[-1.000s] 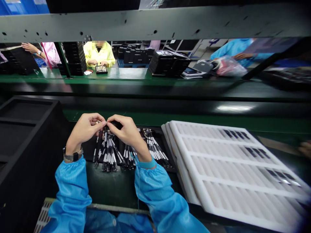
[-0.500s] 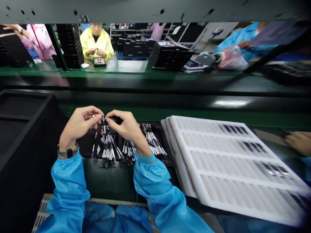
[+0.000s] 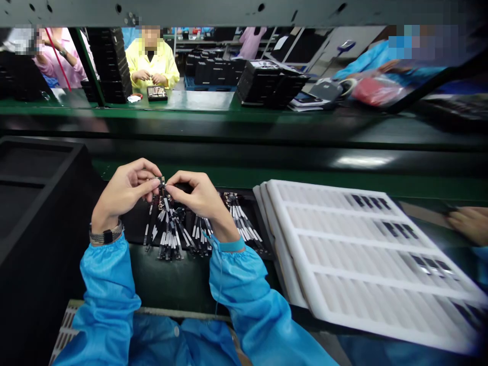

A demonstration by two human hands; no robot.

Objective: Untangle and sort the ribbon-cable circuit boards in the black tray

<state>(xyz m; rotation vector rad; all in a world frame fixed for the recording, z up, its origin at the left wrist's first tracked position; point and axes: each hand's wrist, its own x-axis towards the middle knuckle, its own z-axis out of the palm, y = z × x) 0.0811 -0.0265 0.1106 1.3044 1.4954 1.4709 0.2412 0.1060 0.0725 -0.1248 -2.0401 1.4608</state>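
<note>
My left hand point(image 3: 127, 193) and my right hand point(image 3: 198, 195) meet above a dark tray point(image 3: 133, 226). Between their pinched fingertips is a small flex cable point(image 3: 163, 187), its narrow strip hanging downward. Both hands are closed on its upper end, the left from one side and the right from the other. Fingers partly hide that end. Under and beyond the hands lie fanned bunches of black-and-silver flex cables point(image 3: 171, 239), some of them covered by my right wrist.
White slotted foam trays point(image 3: 316, 274) are stacked at the right, with dark pieces point(image 3: 369, 203) in several slots. A black box point(image 3: 49, 198) stands at the left. Another person's hand point(image 3: 468, 223) shows at the far right. Across the bench, a person in yellow point(image 3: 152, 63) handles small parts.
Both hands stay pinched on the flex cable, with only slight finger movement. The camera view has shifted a little.
</note>
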